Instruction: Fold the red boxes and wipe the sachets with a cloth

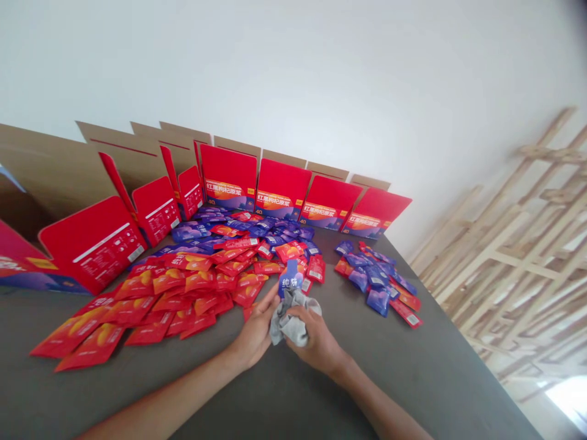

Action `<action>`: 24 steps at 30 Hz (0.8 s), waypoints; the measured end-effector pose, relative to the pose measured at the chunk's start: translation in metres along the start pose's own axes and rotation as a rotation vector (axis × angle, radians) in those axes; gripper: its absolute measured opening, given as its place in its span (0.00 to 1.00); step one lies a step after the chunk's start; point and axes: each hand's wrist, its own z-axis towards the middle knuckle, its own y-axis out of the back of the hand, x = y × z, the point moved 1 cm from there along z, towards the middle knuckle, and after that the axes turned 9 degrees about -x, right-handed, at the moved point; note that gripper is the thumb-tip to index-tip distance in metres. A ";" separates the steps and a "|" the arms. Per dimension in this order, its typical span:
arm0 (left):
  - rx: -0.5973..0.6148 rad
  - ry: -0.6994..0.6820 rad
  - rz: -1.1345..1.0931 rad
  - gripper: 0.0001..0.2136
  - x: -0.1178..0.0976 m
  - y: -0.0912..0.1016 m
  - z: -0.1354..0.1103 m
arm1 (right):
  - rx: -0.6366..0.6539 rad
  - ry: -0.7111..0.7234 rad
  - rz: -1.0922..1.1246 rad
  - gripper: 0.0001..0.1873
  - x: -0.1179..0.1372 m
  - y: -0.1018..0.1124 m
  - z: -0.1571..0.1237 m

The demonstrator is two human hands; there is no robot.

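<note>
My left hand (255, 333) and my right hand (316, 343) meet over the grey table (284, 397). The left hand pinches a small blue sachet (290, 280) that stands upright above the fingers. A crumpled grey cloth (291, 316) is bunched in my right hand and pressed against the sachet's lower part. Just beyond the hands lies a wide spread of red sachets (151, 299) mixed with blue ones (257, 229).
A smaller pile of blue and red sachets (378, 281) lies to the right. Open red cardboard boxes (229, 180) stand in a row along the back and left of the table. Wooden racks (527, 244) lean by the wall at right, past the table's edge.
</note>
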 end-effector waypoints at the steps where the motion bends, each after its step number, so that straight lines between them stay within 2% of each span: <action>1: 0.024 0.005 0.006 0.32 0.003 0.000 -0.001 | -0.020 0.003 -0.018 0.18 -0.001 0.002 0.000; 3: 0.107 0.008 0.037 0.30 0.011 0.001 -0.004 | -0.132 -0.016 -0.041 0.15 -0.003 0.008 0.002; 5: 0.180 0.030 0.078 0.28 0.020 0.001 -0.009 | -0.299 -0.080 -0.036 0.12 -0.006 0.017 0.006; 7: 0.198 0.091 0.088 0.28 0.025 0.001 -0.013 | -0.431 -0.180 0.004 0.11 -0.009 0.027 0.013; 9: 0.165 0.144 0.056 0.30 0.024 0.000 -0.014 | -0.485 -0.282 0.079 0.09 -0.012 0.038 0.020; 12: 0.088 0.109 -0.002 0.32 0.015 -0.002 -0.010 | -0.419 -0.433 0.241 0.11 -0.018 0.050 0.025; 15: 0.037 0.006 -0.016 0.33 0.007 -0.003 -0.005 | -0.196 -0.591 0.455 0.19 -0.022 0.051 0.023; 18: 0.060 -0.059 0.036 0.32 0.006 -0.003 -0.005 | 0.010 -0.604 0.580 0.21 -0.019 0.039 0.016; 21: 0.119 -0.103 0.126 0.31 0.010 -0.002 -0.006 | 0.010 -0.513 0.515 0.16 -0.015 0.026 0.014; 23: 0.169 -0.137 0.196 0.30 0.013 0.001 -0.006 | -0.046 -0.457 0.410 0.13 -0.016 0.031 0.016; 24: 0.193 -0.152 0.243 0.30 0.014 0.003 -0.006 | -0.085 -0.434 0.342 0.13 -0.019 0.039 0.019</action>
